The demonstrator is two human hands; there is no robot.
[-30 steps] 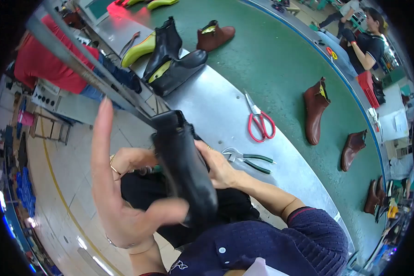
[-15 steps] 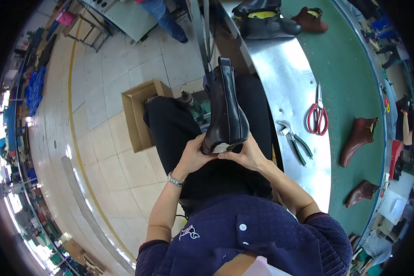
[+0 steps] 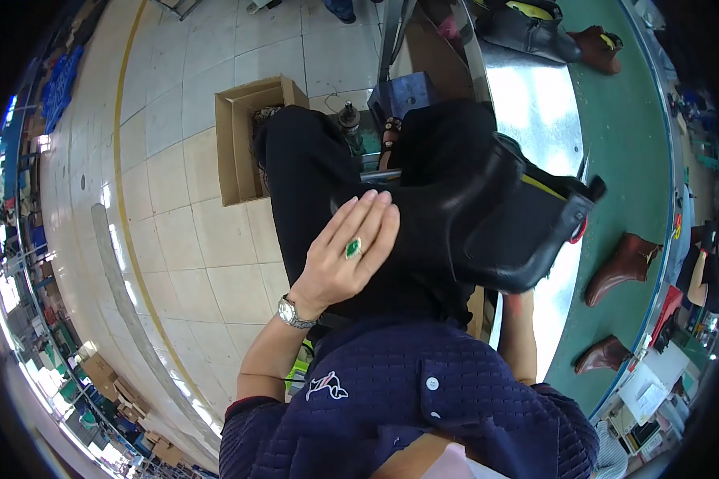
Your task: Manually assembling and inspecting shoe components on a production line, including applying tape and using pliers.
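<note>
A black leather ankle boot is tilted sideways over my lap, its pull tab pointing right and a strip of yellow lining showing. My right forearm runs up behind it. That hand supports the boot from the far side, and its fingers are hidden. My left hand lies flat, palm down, fingers stretched out together, with a green-stoned ring. Its fingertips are beside the dark boot and my black trousers; whether they touch the leather I cannot tell.
On the right, a metal-topped bench borders a green surface. Black boots stand at its far end. Brown boots rest on the green. A red handle peeks from behind the held boot. An open cardboard box sits left of my knee.
The boot has swung from upright between both hands to tilted on the right. My left hand has let go of it and flattened. The pliers are now hidden.
</note>
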